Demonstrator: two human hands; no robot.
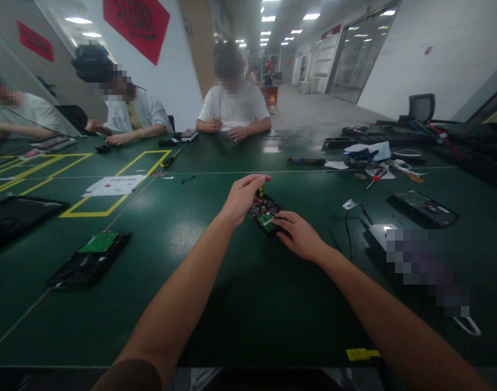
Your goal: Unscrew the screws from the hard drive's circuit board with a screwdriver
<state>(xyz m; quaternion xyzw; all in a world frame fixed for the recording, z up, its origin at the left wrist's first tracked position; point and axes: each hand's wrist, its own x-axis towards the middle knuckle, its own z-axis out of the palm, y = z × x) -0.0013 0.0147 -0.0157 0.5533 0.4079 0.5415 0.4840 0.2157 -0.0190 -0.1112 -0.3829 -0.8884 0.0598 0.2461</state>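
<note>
A small black hard drive [266, 213] with a green circuit board lies on the dark green table [240, 293] in front of me. My left hand [242, 196] is closed around a screwdriver with a yellow handle [260, 190], held upright over the drive's far end. My right hand [299, 234] rests on the drive's near right corner, fingers curled over it and pressing it down.
Another opened drive [89, 263] lies at the left, a third [423, 207] at the right. Tools, cables and paper [374, 163] are scattered at the far right. A white sheet [114, 185] sits in a yellow-taped box. Three people sit across the table.
</note>
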